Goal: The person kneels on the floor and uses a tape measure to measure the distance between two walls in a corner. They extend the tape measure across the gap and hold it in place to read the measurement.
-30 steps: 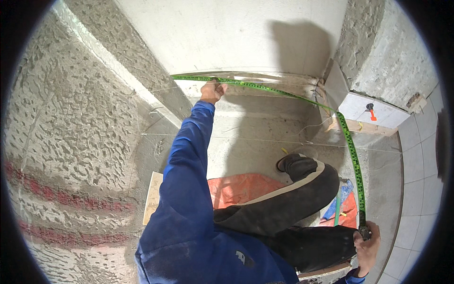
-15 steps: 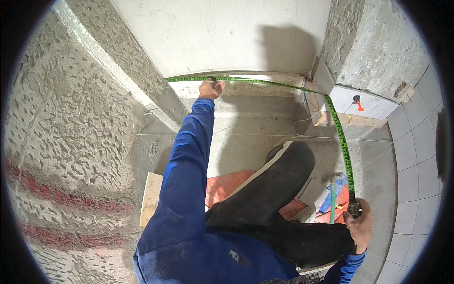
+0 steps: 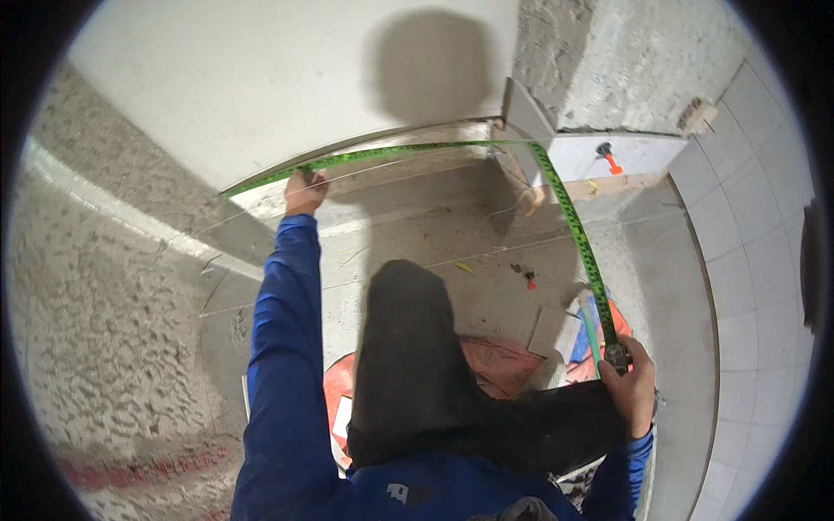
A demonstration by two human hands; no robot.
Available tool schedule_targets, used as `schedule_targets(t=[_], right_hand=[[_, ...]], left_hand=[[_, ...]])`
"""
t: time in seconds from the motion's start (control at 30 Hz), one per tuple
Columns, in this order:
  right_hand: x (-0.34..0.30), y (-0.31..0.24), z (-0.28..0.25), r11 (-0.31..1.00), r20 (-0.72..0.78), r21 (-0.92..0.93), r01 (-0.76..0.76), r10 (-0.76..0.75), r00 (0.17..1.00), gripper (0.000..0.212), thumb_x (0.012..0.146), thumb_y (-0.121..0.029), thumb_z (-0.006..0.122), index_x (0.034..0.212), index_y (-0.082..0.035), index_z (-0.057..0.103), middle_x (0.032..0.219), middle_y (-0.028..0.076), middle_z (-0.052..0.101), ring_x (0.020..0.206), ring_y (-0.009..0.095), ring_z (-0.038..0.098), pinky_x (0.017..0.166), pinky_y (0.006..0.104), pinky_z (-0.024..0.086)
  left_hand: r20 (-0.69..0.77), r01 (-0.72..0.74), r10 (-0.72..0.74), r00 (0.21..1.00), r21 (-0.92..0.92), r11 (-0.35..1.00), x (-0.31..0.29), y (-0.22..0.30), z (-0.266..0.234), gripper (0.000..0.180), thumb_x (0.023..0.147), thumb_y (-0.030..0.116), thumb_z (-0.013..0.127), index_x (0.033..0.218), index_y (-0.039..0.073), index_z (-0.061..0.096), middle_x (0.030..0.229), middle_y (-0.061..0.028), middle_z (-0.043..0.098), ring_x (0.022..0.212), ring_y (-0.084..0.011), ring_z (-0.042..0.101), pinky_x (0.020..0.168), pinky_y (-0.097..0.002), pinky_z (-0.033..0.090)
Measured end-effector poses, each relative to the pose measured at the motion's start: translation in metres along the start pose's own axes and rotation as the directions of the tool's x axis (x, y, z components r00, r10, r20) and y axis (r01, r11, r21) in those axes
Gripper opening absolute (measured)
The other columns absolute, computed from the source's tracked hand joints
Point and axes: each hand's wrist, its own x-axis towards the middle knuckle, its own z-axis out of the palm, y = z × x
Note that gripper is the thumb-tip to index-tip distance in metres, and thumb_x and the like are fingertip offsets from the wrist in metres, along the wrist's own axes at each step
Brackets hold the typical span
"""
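Note:
A green tape measure blade (image 3: pixel 566 204) stretches along the base of the white wall panel (image 3: pixel 261 87), then bends sharply near the tiled corner and runs back toward me. My left hand (image 3: pixel 306 193) is closed on the blade by the panel's lower edge, a short way in from its far left end. At the right, my right hand (image 3: pixel 634 388) grips the dark tape measure case (image 3: pixel 618 356), fingers wrapped round it. Between my arms is my bent knee in dark trousers (image 3: pixel 408 339).
Thin white string (image 3: pixel 417 271) crosses the recess. White tile (image 3: pixel 643 154) with an orange-and-black tile leveller (image 3: pixel 612 162) lines the right ledge. A red sheet (image 3: pixel 495 365) and a loose tile (image 3: pixel 554 332) lie on the floor. Rough wall (image 3: pixel 122 286) rises at left, grey tiles (image 3: pixel 747 286) at right.
The view has shifted, so most things sit further left. My knee has swung left, uncovering small bits on the floor. Both hands keep their hold on the tape measure.

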Motion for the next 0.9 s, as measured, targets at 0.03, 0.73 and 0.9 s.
schedule_targets(t=[0.03,0.73,0.9], right_hand=[[0.004,-0.003,0.000,0.999,-0.017,-0.042,0.018,-0.019,1.000,0.044,0.069,-0.013,0.075,0.108,0.002,0.062,0.101,0.017,0.066,0.094,0.031,0.065,0.083,0.0362,0.049],[0.116,-0.038,0.027,0.939,0.145,-0.325,0.113,-0.068,0.987,0.049,0.070,-0.036,0.072,0.107,-0.006,0.064,0.095,0.018,0.066,0.089,0.035,0.064,0.078,0.0433,0.050],[0.133,-0.031,0.041,0.953,0.182,-0.292,0.077,-0.024,0.983,0.049,0.072,-0.036,0.071,0.108,-0.005,0.064,0.097,0.019,0.066,0.090,0.036,0.064,0.079,0.0432,0.050]], left_hand=[[-0.022,0.037,-0.037,0.999,-0.012,0.999,0.010,-0.001,0.001,0.027,0.100,0.028,0.041,0.101,0.002,0.048,0.094,-0.0148,0.055,0.082,-0.0307,0.056,0.074,-0.0472,0.051],[-0.096,0.046,-0.017,0.995,0.308,0.950,0.001,-0.014,0.055,0.038,0.101,0.019,0.032,0.137,0.009,0.038,0.139,-0.0163,0.040,0.123,-0.0369,0.047,0.105,-0.0547,0.039],[-0.189,0.040,0.014,0.982,0.281,0.959,0.019,-0.031,0.055,0.036,0.101,0.019,0.033,0.135,0.010,0.042,0.134,-0.0157,0.044,0.122,-0.0364,0.047,0.103,-0.0549,0.041]])
